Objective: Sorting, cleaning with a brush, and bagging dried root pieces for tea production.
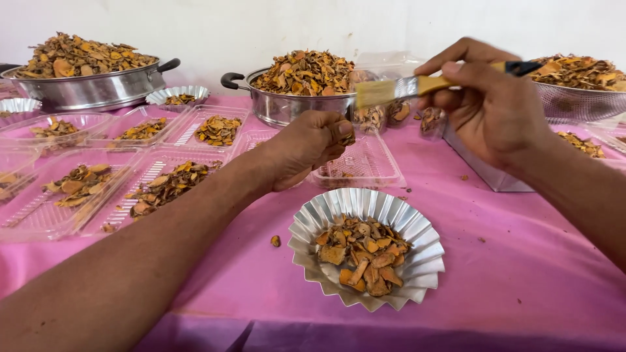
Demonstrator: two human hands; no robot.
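Two hands work above the pink cloth: your right hand point(489, 107) is clamped on a flat brush point(417, 87), bristles toward your left hand point(310, 146), which is closed around a small dried piece point(346, 137). Just below sits a fluted foil dish point(417, 225) of orange-brown dried slices point(363, 254).

Plain white wall point(261, 26) along table's far edge; pink cloth point(521, 261) covers whole table, w/ even soft light.
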